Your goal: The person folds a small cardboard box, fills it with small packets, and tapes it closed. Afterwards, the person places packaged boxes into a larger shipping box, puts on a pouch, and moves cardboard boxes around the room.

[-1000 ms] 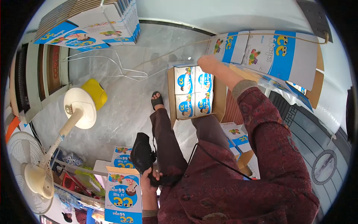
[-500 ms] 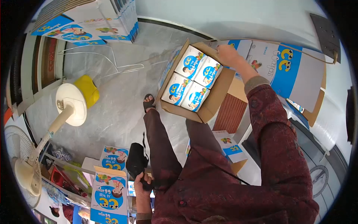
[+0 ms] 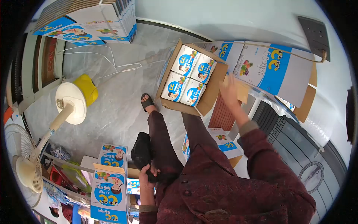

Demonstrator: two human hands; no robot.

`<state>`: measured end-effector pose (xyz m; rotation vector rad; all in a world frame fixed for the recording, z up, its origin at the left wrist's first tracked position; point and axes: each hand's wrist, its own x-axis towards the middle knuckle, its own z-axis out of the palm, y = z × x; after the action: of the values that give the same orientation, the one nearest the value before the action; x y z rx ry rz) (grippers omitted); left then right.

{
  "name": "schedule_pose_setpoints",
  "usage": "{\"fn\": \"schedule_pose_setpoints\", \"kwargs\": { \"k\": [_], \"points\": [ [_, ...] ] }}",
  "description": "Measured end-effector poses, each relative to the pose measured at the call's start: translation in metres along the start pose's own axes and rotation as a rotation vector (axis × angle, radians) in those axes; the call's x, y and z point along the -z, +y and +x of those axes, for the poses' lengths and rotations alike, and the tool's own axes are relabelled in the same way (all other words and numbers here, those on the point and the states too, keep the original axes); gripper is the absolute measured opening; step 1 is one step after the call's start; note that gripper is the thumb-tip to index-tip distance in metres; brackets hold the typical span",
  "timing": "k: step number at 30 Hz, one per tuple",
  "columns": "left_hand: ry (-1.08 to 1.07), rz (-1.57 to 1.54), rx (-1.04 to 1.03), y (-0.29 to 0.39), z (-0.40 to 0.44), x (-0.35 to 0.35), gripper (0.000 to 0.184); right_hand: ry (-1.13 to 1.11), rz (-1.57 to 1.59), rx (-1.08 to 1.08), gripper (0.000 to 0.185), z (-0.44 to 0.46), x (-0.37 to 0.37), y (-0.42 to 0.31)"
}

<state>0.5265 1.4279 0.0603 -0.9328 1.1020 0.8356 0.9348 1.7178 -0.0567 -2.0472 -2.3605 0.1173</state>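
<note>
An open cardboard box [image 3: 213,89] stands tilted on the floor near my feet, with several white and blue printed packs [image 3: 185,59] inside. Just right of its flap is my right hand [image 3: 230,90], blurred, fingers apart and nothing visible in it. At the lower left my left hand [image 3: 149,175] is wrapped round the grip of a black object [image 3: 141,151], which looks like a tape dispenser or tool under a dark cover; its exact kind cannot be made out.
Printed cartons [image 3: 257,69] lie along the right wall. Flattened cartons [image 3: 97,26] are stacked at the upper left. A fan [image 3: 71,103] and a yellow object [image 3: 86,89] stand left, above an upright carton [image 3: 108,192]. White cord [image 3: 128,68] lies on the floor.
The box has turned from straight to slanted. My right hand has left its upper right edge, moved down toward me and opened. My left hand keeps its hold on the black object.
</note>
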Motion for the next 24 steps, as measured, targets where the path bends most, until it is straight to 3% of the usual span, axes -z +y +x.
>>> {"fn": "schedule_pose_setpoints", "kwargs": {
  "k": [1, 3, 5, 6, 8, 9, 11, 14, 20, 24],
  "points": [
    [-0.003, 0.016, 0.011, 0.004, -0.001, -0.001, 0.014, -0.183, 0.165, -0.484, 0.061, -0.041, -0.011, 0.003],
    [-0.010, 0.036, 0.021, 0.015, -0.007, 0.001, 0.014, -0.651, 0.804, -1.206, 0.059, -0.065, 0.014, -0.029],
    [0.008, 0.047, 0.014, 0.024, -0.009, 0.005, 0.015, -0.707, 1.169, -1.314, 0.054, -0.092, 0.003, -0.049],
    [0.015, 0.054, 0.014, 0.029, -0.011, 0.004, 0.015, -0.708, 1.174, -1.322, 0.054, -0.091, -0.004, -0.056],
    [0.044, 0.090, -0.001, 0.037, -0.017, 0.003, 0.016, -0.468, 1.058, -1.269, 0.050, -0.095, -0.016, -0.064],
    [0.042, 0.094, -0.003, 0.036, -0.013, 0.002, 0.016, -0.465, 1.061, -1.270, 0.050, -0.092, -0.027, -0.054],
    [0.080, 0.084, -0.071, 0.031, -0.013, 0.006, 0.013, -0.683, 1.144, -1.424, 0.042, -0.103, -0.049, -0.034],
    [0.129, 0.028, -0.091, 0.027, -0.005, -0.007, 0.012, -0.526, 1.186, -1.393, 0.035, -0.104, -0.058, -0.022],
    [0.074, -0.101, -0.092, 0.006, 0.007, -0.021, 0.012, -0.529, 1.028, -1.306, 0.028, -0.081, -0.058, 0.000],
    [0.055, -0.027, -0.082, -0.015, 0.008, -0.033, 0.015, -0.488, 0.950, -1.216, 0.024, -0.057, -0.053, 0.014]
  ]
}}
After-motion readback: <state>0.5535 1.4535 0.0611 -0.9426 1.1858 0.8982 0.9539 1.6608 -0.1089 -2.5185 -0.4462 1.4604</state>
